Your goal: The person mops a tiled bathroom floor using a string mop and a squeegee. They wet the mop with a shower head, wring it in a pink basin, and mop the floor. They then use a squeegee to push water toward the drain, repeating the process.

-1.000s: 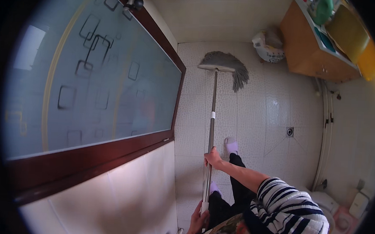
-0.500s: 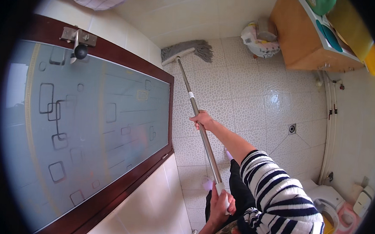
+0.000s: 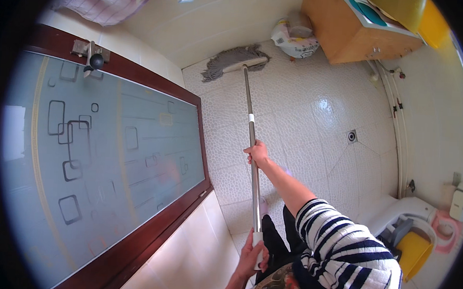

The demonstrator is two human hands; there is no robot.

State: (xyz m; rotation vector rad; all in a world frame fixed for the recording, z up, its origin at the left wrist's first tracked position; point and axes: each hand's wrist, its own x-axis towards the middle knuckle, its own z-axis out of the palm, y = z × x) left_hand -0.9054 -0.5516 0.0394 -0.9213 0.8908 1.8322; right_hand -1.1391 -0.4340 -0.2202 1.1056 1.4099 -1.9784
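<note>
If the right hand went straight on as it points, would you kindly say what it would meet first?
Beyond the mop pole it grips, the right hand seems lined up with the glass door, but depth is unclear; it might meet the floor first.

You can read no words clearly here. Ahead of your right hand (image 3: 258, 154) and slightly to its right, the white bag (image 3: 289, 44) on the floor (image 3: 296, 108) bears dark print, too small to make out.
</note>
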